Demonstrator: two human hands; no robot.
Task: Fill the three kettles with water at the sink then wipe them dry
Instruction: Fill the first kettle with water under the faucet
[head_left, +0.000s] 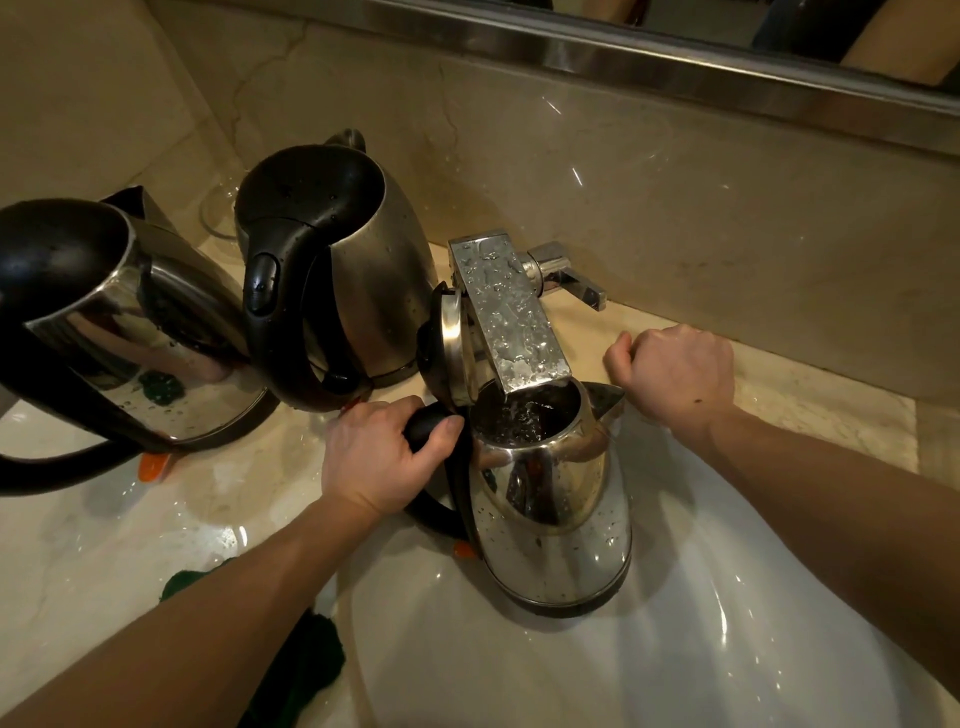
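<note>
- We look down at a beige marble counter (234, 499) with a white sink (675, 649) set into it; a mirror's metal frame runs along the wall above.
- One steel kettle (550, 519) is over the sink, its open mouth right under the end of the square faucet (511, 322).
- This kettle stands upright with its long axis vertical. Its spout points right, its black handle points left, and its lid (454, 348) is flipped up on the left side.
- Water glints inside it.
- Our left hand (379, 457) reaches in from lower left, its fingers wrapped over the top of the handle.
- Our right hand (675, 371) is curled into a fist with nothing visible in it. It sits knuckles-up over the counter edge just right of the spout.
- Two more kettles stand on the counter to the left: a middle kettle (363, 249) and a left kettle (130, 322), both with lids closed.
- A dark green cloth (311, 660) lies at the sink's near-left rim.
</note>
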